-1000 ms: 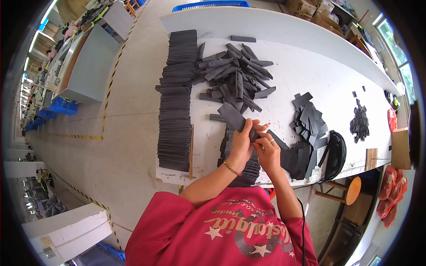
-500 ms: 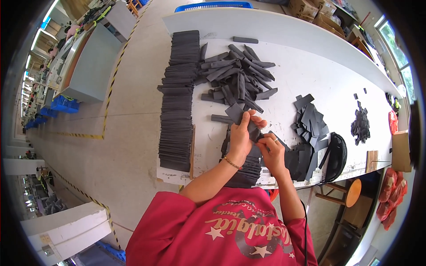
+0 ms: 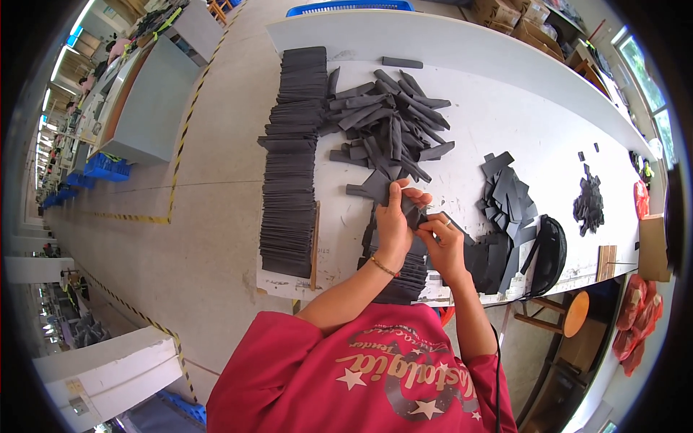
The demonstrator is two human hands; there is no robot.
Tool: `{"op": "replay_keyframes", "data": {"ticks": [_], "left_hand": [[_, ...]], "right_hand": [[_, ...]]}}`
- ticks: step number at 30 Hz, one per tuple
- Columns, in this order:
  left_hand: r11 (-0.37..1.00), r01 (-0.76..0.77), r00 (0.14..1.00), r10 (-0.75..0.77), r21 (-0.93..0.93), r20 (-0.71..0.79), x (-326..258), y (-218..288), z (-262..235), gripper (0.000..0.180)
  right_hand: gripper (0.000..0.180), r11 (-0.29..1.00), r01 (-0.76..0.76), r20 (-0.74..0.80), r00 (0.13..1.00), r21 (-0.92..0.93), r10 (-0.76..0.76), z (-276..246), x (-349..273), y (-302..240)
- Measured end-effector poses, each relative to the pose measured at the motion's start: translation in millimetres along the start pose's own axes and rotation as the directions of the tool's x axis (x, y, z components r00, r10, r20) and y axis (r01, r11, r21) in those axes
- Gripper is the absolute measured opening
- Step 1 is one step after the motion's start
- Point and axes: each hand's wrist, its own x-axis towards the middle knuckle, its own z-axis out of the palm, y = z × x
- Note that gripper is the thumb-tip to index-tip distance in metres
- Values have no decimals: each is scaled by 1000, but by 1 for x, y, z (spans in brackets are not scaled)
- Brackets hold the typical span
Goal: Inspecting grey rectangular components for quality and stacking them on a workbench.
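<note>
A dark grey fabric piece point(image 3: 412, 214) is held between my two hands above the near part of the table. My left hand point(image 3: 394, 229) grips it with the thumb on top, the other fingers partly behind it. At its lower right end, my right hand point(image 3: 441, 245) pinches the fabric between thumb and fingertips; a ring shows on one finger. Beneath my hands lies a stack of dark fabric pieces point(image 3: 404, 278), partly covered by my forearms. Just beyond them is a loose heap of folded or rolled dark strips point(image 3: 393, 119).
A long row of dark pieces point(image 3: 289, 187) lines the table's left side. To the right are flat dark pieces point(image 3: 507, 198), a black pouch point(image 3: 551, 256) and a small dark pile point(image 3: 589, 202). A white raised panel point(image 3: 462, 45) borders the far edge; a wooden stool point(image 3: 574, 315) stands right.
Both hands keep their hold on the fabric piece. Its upper left end has shifted slightly left and down, and the right fingers have moved a little. The view has shifted slightly.
</note>
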Motion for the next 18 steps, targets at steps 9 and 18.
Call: {"op": "replay_keyframes", "data": {"ticks": [9, 18], "left_hand": [[994, 44, 999, -45, -98, -10, 11, 5, -5, 34], [991, -98, 983, 110, -88, 149, 32, 48, -2, 36]], "right_hand": [[13, 910, -327, 80, 945, 254, 317, 7, 1, -1], [18, 748, -416, -62, 854, 518, 517, -6, -4, 2]]}}
